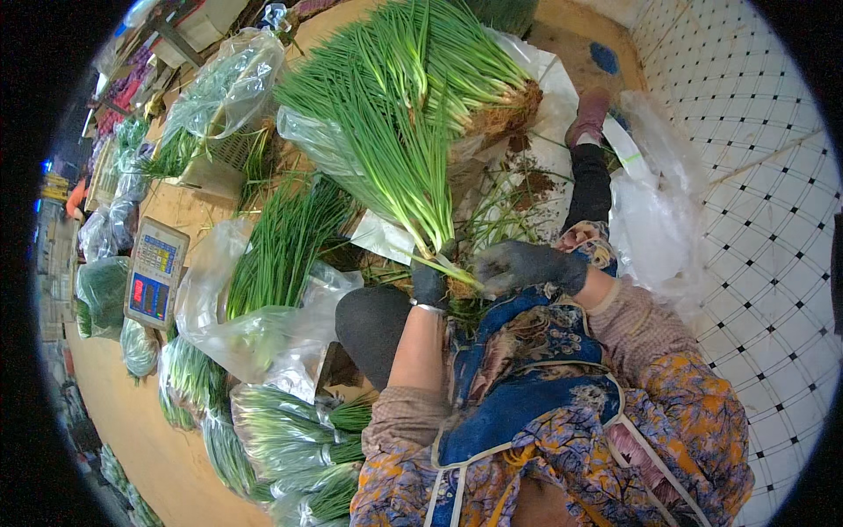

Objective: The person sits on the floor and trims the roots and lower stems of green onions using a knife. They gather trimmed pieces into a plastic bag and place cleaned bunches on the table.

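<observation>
My left hand point(431, 280), in a dark glove, grips the white root end of a bunch of scallions point(418, 191). Their green leaves fan away from me over a larger heap of scallions point(481, 72) with soil-covered roots point(514, 109). My right hand point(530, 267), also gloved in dark fabric, is close beside the left. Its fingertips pinch the end of a pale yellow-green stalk point(454, 269) that crosses the base of the bunch. Loose trimmings point(504, 224) and clumps of soil point(533, 188) lie just beyond my hands on a white sheet point(556, 99).
Left of my knee, scallions point(283, 244) stand in an open clear plastic bag point(217, 316). Several bagged bundles point(290, 435) lie nearer me. A digital scale display point(157, 273) and a plastic crate point(214, 165) are farther left. Plastic bags point(658, 230) lie along the tiled surface point(757, 263) at right.
</observation>
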